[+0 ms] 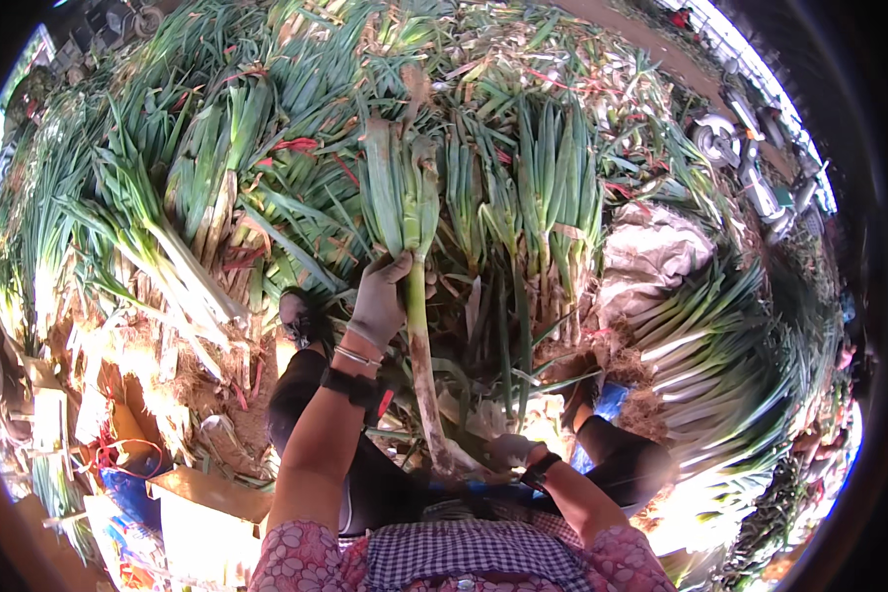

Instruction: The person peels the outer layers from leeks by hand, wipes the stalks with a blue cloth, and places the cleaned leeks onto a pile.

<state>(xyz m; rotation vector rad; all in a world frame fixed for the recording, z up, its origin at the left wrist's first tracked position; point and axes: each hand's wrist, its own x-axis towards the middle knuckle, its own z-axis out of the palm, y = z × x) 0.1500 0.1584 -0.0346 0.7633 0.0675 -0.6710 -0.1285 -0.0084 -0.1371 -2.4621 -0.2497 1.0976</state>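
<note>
My left hand (377, 304), in a pale glove, is closed round the neck of a large green onion (420, 345). Its broad green leaves point away from me, and its soiled, brownish white stalk runs down toward my lap. Close to the root end is my right hand (511, 450), also gloved, with its fingers curled in. What those fingers grip, if anything, is too small to make out. Beyond the left hand, several bunches of green onions (553, 187) lie with their leaves pointing away.
Cleaned green onions (701, 365) with white stalks are fanned out at the right, beside a crumpled pale sack (651, 252). More white-stalked onions (183, 271) lie at the left. A cardboard box (207, 528) and a blue container (133, 493) stand near left. Parked scooters (760, 183) show far right.
</note>
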